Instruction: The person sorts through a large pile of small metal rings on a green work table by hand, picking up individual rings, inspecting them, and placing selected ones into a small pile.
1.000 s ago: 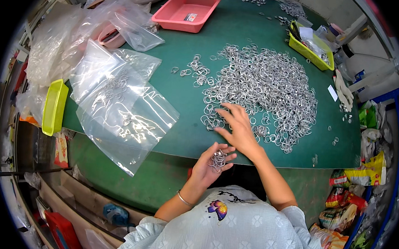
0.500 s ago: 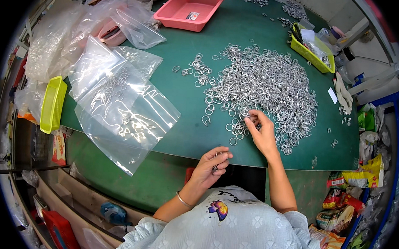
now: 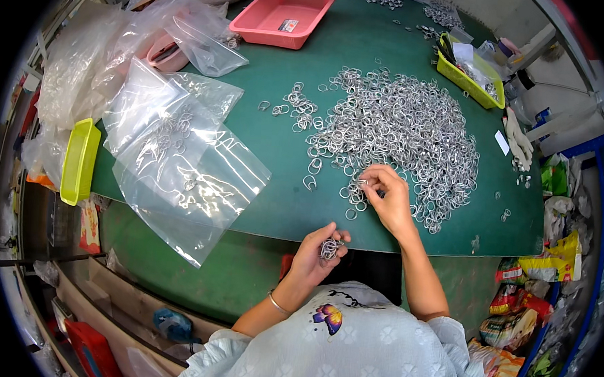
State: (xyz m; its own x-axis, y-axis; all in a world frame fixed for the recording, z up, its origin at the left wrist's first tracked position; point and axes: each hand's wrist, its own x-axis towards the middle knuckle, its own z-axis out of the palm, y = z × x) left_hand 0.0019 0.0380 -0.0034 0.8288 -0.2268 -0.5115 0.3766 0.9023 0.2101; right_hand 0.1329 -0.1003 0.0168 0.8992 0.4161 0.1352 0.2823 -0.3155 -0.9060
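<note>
A wide heap of silvery metal rings (image 3: 414,126) covers the middle right of the green table (image 3: 281,201). My left hand (image 3: 316,251), at the table's front edge, is cupped around a small bunch of metal rings (image 3: 329,248) lying in its palm. At the heap's near edge, my right hand (image 3: 387,196) pinches a metal ring (image 3: 362,182) between thumb and forefinger. Left of the heap lies a clear plastic bag (image 3: 200,176), with several rings showing on or through it.
A pink tray (image 3: 281,17) stands at the far side. One yellow-green basket (image 3: 79,160) is at the left edge, another (image 3: 472,74) at the back right beside a glove (image 3: 518,138). Crumpled plastic bags (image 3: 83,61) pile up at the far left.
My left hand has opened somewhat, showing the rings in its palm. My right hand has shifted slightly left, now with a ring at its fingertips.
</note>
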